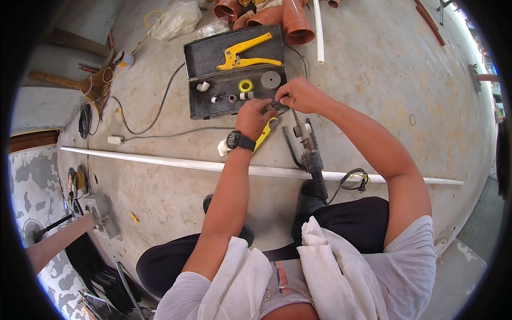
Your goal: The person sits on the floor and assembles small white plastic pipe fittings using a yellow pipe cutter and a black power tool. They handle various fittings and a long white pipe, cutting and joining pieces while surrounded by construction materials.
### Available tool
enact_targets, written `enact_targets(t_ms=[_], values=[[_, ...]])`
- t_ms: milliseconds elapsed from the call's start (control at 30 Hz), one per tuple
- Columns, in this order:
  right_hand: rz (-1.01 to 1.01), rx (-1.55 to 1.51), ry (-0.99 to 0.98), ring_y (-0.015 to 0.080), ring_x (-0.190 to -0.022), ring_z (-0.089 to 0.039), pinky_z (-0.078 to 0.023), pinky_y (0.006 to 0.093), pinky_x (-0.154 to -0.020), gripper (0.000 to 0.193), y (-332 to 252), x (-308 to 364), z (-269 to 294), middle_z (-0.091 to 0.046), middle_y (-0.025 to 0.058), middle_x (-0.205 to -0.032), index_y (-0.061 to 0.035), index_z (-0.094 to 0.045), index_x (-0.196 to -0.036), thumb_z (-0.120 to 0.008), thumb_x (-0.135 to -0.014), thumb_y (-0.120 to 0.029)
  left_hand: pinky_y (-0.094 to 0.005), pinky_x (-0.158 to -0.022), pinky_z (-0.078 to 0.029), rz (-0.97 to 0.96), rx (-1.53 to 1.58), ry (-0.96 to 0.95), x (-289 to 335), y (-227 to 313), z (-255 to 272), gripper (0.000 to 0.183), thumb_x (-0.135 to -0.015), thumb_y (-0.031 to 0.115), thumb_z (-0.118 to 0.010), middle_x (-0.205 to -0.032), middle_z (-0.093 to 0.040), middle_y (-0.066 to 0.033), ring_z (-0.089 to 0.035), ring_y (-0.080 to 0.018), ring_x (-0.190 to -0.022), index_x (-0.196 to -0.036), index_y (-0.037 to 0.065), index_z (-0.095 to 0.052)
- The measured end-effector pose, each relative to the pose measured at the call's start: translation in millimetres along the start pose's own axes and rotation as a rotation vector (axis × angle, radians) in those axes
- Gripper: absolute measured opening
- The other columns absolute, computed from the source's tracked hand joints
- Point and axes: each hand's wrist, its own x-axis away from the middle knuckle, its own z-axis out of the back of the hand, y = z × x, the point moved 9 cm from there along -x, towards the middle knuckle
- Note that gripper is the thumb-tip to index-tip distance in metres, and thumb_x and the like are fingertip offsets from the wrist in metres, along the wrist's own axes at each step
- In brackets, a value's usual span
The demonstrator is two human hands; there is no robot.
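At the front right corner of a black metal toolbox (216,111), both of my hands work close together. My left hand (253,116), with a black watch on its wrist, has its fingers curled around a small dark piece I cannot make out. My right hand (300,96) is closed in a pinch by the same piece, its fingertips partly hidden. Below my left hand lies a yellow-handled tool (265,134), partly covered by the wrist, beside a white fitting (223,148). Just in front of my right hand, a pipe welding iron (311,158) with a black handle rests on its stand.
Inside the box are a yellow pipe cutter (242,55), a yellow tape roll (245,86), a grey disc (271,80) and small fittings (202,86). A long white pipe (160,160) crosses the floor before my feet. Orange pipe fittings (296,26) lie beyond; cables (154,125) run left.
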Motion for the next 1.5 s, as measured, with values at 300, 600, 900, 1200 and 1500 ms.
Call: enact_targets(t_ms=[300, 600, 900, 1200, 1500], values=[[-0.214, -0.300, -0.309, 0.0217, -0.080, -0.069, -0.053, 0.0354, -0.076, 0.026, 12.0, 7.4, -25.7, -0.073, 0.0143, -0.086, 0.0000, -0.075, -0.104, -0.069, -0.092, -0.023, -0.0252, -0.076, -0.054, 0.417, 0.785, 0.194, -0.9, -29.1, 8.0, 0.033, -0.087, 0.018, -0.084, -0.095, -0.076, -0.0057, -0.067, -0.0099, -0.084, -0.111, -0.002, -0.074], [-0.182, -0.483, -0.135, 0.0124, -0.081, -0.064, -0.050, 0.0301, -0.075, 0.028, 4.2, -0.5, -33.3, -0.072, 0.0078, -0.084, 0.0026, -0.074, -0.102, -0.070, -0.093, -0.023, -0.0280, -0.087, -0.053, 0.248, 1.114, 0.095, -22.3, -8.5, 14.9, 0.041, -0.096, 0.019, -0.074, -0.112, -0.072, -0.0074, -0.067, -0.0130, -0.098, -0.131, -0.001, -0.066], [-0.136, -0.282, 0.068, 0.0181, -0.077, -0.069, -0.053, 0.0348, -0.071, 0.033, -4.1, 0.3, -6.4, -0.074, 0.0121, -0.085, 0.0033, -0.074, -0.100, -0.080, -0.084, -0.025, -0.0245, -0.079, -0.050, 0.438, 0.980, 0.283, -16.7, -20.5, 14.8, 0.037, -0.087, 0.023, -0.084, -0.095, -0.073, -0.0033, -0.064, -0.0099, -0.086, -0.113, -0.002, -0.074], [-0.178, -0.418, -0.188, 0.0281, -0.073, -0.071, -0.055, 0.0390, -0.070, 0.035, 14.1, -0.4, -16.7, -0.074, 0.0164, -0.087, 0.0035, -0.073, -0.101, -0.080, -0.082, -0.025, -0.0238, -0.071, -0.047, 0.443, 0.847, 0.175, -19.8, -17.8, 4.0, 0.038, -0.087, 0.033, -0.084, -0.090, -0.070, 0.0004, -0.059, -0.0070, -0.080, -0.107, 0.002, -0.075], [-0.080, 0.064, 0.106, 0.0307, -0.078, -0.070, -0.053, 0.0420, -0.071, 0.032, 14.0, 9.4, 7.7, -0.072, 0.0182, -0.085, -0.0008, -0.075, -0.094, -0.082, -0.079, -0.028, -0.0243, -0.071, -0.049, 0.596, 0.904, 0.103, -13.0, -21.7, -29.0, 0.042, -0.086, 0.035, -0.085, -0.092, -0.071, 0.0006, -0.061, -0.0077, -0.079, -0.112, 0.003, -0.075]])
